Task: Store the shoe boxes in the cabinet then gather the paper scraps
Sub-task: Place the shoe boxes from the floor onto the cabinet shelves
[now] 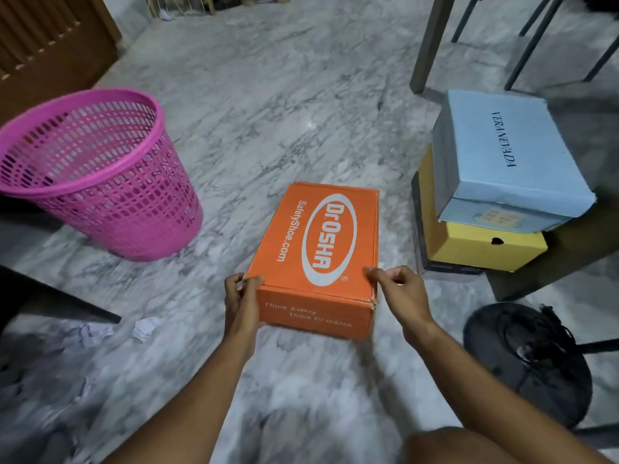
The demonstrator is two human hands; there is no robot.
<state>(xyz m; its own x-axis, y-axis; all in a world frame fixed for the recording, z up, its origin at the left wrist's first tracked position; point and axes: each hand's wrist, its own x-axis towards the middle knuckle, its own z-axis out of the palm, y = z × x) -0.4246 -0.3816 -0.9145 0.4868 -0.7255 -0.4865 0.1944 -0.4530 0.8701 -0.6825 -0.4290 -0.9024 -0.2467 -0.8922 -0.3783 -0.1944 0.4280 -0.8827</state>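
Note:
An orange shoe box [318, 249] with a white oval logo lies on the marble floor in the middle. My left hand [241, 303] grips its near left corner, thumb on the lid. My right hand [400, 289] is curled at the near right corner, fingertips touching the lid's edge. To the right stands a stack: a light blue shoe box [505, 152] on a yellow shoe box [475, 246], with a dark box [418, 229] underneath. Crumpled white paper scraps [144, 328] lie on the floor at the lower left.
A pink mesh wastebasket [97, 175] stands left of the orange box. A brown wooden cabinet door [50, 45] is at the top left. Chair and table legs [432, 38] rise at the top right. A black round fan base [532, 360] sits at the lower right.

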